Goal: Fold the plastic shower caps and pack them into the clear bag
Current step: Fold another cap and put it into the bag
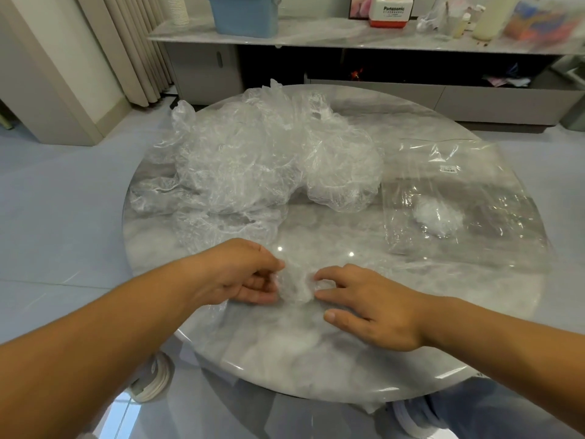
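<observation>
Writing on the box: a white and red box (392, 11) is standing on the shelf (316, 34) at the top of the frame, and it is showing the word "Panasonic"; the smaller print under it is too fine to read.
Label on the bag: a small white sticker (450, 169) is sitting near the upper edge of the clear bag (468, 198); its print is not readable.
Left hand: the left hand (240, 274) is curling its fingers, and thumb and fingertips are pinching the left side of a crumpled shower cap (296, 286).
Right hand: the right hand (373, 305) is keeping its fingers loosely bent, the fingertips are pressing on the right side of the same cap, and the thumb is lying apart toward the lower frame; no pinch is showing.
Cap in work: it is lying on the round marble table (316, 369) at lower centre, bunched between the two hands, its gathered ridge running roughly up and down in the frame; blur is hiding its exact outline.
Loose caps: a pile of shower caps (262, 160) is spreading over the upper left of the table.
Clear bag: it is lying flat at the right of the table, its long sides running from upper frame to lower frame with a slight slant, and a folded white cap (438, 217) is lying inside it.
Other: a blue tub (243, 15) is standing on the shelf, left of the box.
</observation>
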